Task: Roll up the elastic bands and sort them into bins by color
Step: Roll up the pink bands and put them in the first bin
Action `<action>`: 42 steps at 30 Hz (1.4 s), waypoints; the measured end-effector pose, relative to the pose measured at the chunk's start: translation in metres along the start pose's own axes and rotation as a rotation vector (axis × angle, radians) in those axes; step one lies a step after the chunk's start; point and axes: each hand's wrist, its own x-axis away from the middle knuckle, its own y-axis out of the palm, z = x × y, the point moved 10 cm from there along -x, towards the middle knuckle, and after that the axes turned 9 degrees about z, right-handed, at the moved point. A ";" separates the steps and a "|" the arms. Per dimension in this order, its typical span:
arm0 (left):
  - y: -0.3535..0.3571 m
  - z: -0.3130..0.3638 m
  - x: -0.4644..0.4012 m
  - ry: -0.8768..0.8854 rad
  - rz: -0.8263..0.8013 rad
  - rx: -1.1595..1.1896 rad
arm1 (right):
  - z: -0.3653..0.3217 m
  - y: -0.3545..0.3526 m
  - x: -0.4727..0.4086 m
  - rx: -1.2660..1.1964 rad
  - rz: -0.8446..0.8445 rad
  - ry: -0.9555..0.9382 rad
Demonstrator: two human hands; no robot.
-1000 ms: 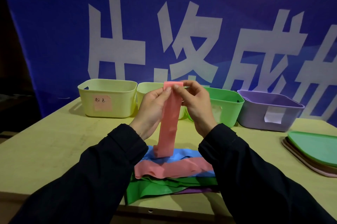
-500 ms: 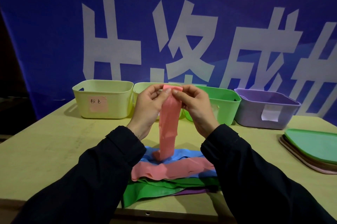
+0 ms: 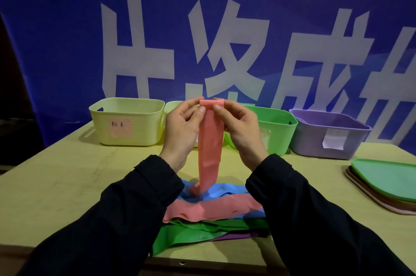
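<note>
Both hands are raised above the tabletop [image 3: 56, 185], and a pink band [image 3: 210, 140] is pinched between them at its top end. The left hand [image 3: 182, 131] is curled, its thumb and forefinger closed on the band's upper left edge; the right hand [image 3: 242, 131] is curled likewise on the upper right edge. The top of the band is folded over between the fingertips. From there the band hangs straight down, and its lower end is laid on the pile [image 3: 213, 215] of bands below the hands. In that pile a blue band [image 3: 231, 189] is seen on top, a second pink one [image 3: 216, 209] in front of it, then a green band [image 3: 186, 234] and a purple band [image 3: 236, 236] at the near edge. Behind the hands four bins are lined up: a yellow bin [image 3: 128, 122] with a pink label to the left, a second pale bin [image 3: 172, 109] largely hidden by the left hand, a green bin [image 3: 276, 131] behind the right hand, and a purple bin [image 3: 326, 134] further right. To the right of the pile, stacked lids [image 3: 387, 183] are laid. Dark sleeves [image 3: 126, 219] are worn on both arms.
</note>
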 end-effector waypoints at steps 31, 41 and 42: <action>-0.001 0.003 0.006 0.122 -0.009 -0.162 | 0.011 -0.004 0.005 0.031 -0.003 0.016; -0.004 0.003 0.007 0.131 -0.003 -0.217 | -0.001 -0.008 0.006 0.109 -0.004 -0.061; -0.004 0.002 0.008 0.123 -0.013 -0.193 | 0.000 -0.006 0.005 0.126 -0.005 -0.072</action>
